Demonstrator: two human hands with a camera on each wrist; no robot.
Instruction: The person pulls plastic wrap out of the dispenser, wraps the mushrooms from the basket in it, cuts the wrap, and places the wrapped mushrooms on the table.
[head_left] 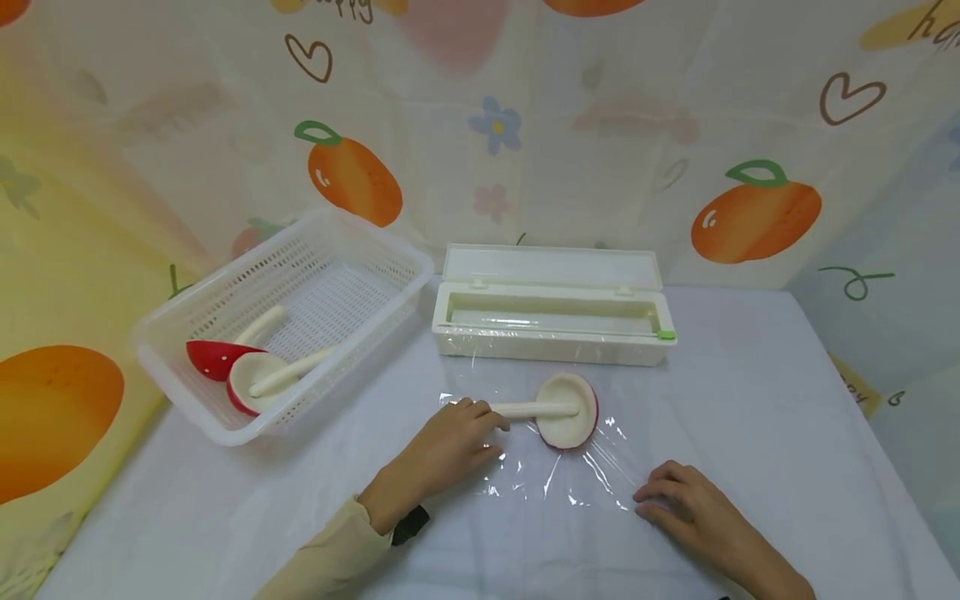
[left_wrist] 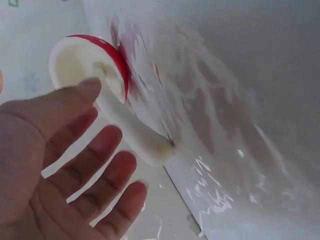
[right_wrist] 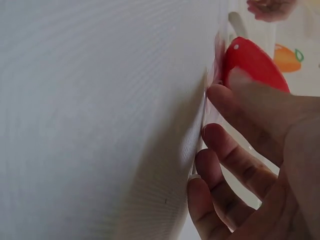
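A toy mushroom [head_left: 566,429] with a pale stem and a red-edged cap lies on a sheet of clear cling film [head_left: 558,483] on the table. My left hand [head_left: 442,450] hovers at the stem end, and in the left wrist view its fingers [left_wrist: 112,140] are spread loosely beside the stem, not wrapped round it. Over on the right, my right hand [head_left: 697,517] sits low at the film's near right corner, fingertips [right_wrist: 215,135] right at the surface. The cap's red, dotted outside [right_wrist: 252,65] shows beyond the thumb in the right wrist view.
Behind the film stands a white cling film dispenser box [head_left: 555,348], lid [head_left: 551,267] raised, with a green slider [head_left: 666,335]. At the left, a white perforated basket [head_left: 360,350] holds two more toy mushrooms [head_left: 255,375]. A fruit-print cloth [head_left: 585,167] hangs behind.
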